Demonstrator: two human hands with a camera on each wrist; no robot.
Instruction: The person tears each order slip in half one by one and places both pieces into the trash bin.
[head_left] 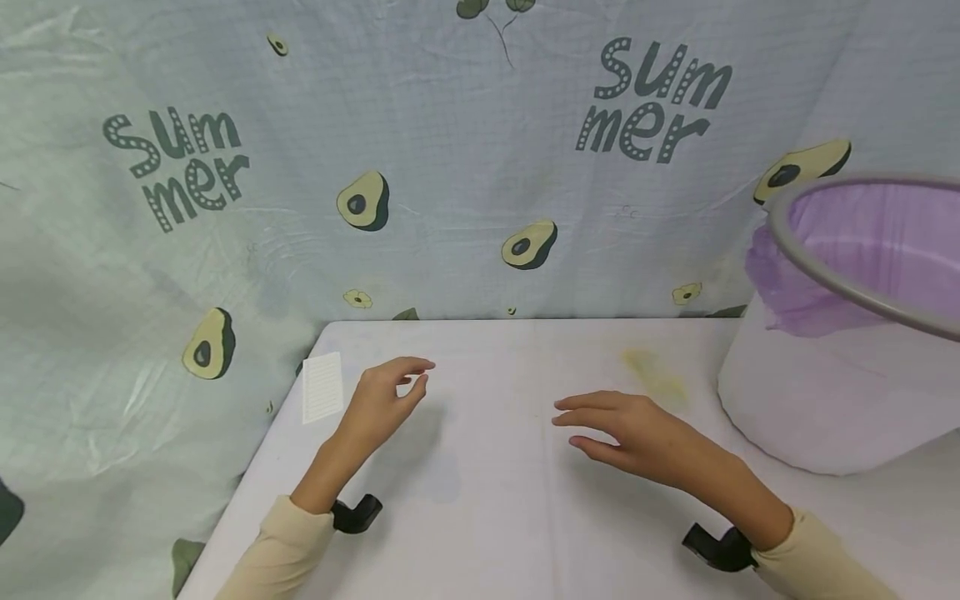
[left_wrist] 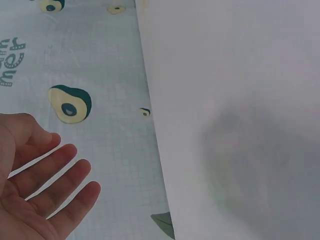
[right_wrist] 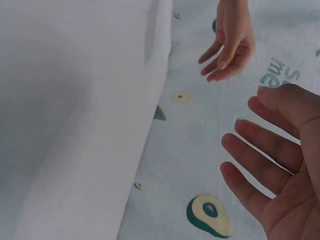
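Observation:
My left hand [head_left: 384, 402] hovers over the left part of the white table, fingers loosely bent and nothing between them. In the left wrist view the same hand [left_wrist: 45, 180] shows its bare palm with the fingers apart. Over the right half of the table, my right hand [head_left: 626, 429] is held palm down with relaxed fingers, holding nothing. The right wrist view shows this right hand [right_wrist: 275, 160] with spread fingers, and the left hand [right_wrist: 232, 47] farther off. Closest to the left hand lies a white ridged rectangular piece [head_left: 322, 388] near the table's left edge.
A large white bin [head_left: 817, 400] with a grey rim [head_left: 840, 287] and a purple liner bag [head_left: 795, 292] stands at the right. Behind the white table [head_left: 495, 517] hangs a cloth [head_left: 450, 125] printed with avocados. A yellowish stain [head_left: 654, 375] marks the tabletop.

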